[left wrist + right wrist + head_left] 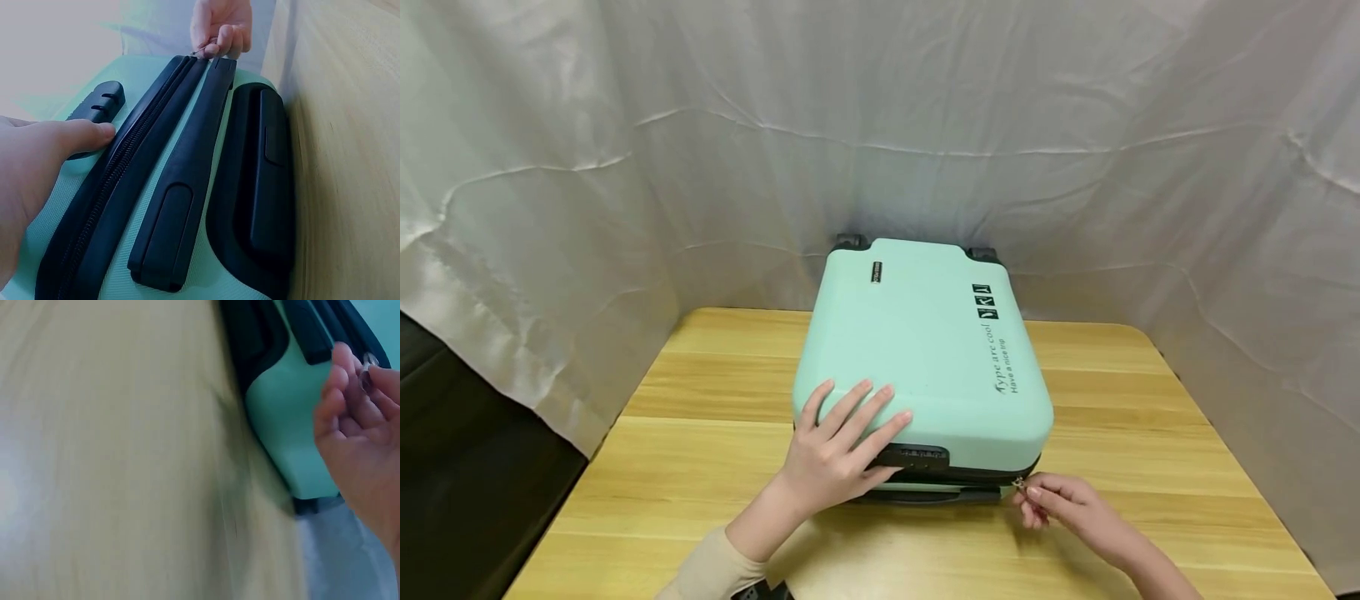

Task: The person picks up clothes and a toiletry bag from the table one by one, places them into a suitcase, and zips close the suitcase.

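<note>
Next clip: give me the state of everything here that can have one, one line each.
Mint-green hard-shell suitcase: lying flat on the wooden table, shell halves together.
Black zipper: teeth look closed along the visible edge.
Small metal zipper pull: pinched at the near corner.
Left hand: flat on the lid, fingers straight.
Right hand: pinching the pull.

Wooden table (700,467), light plank grain, lies under both hands. Bare top runs out left of the left hand (835,450) and right of the right hand (1067,500), with rounded corners on the far side. Wrinkled white cloth (880,125) hangs well beyond the hands as a backdrop, wraps round both table sides and drapes past the edge right of the right hand. Dark area (467,483) far left of the left hand, under the cloth's hem. Tabletop is blurred in the right wrist view.
</note>
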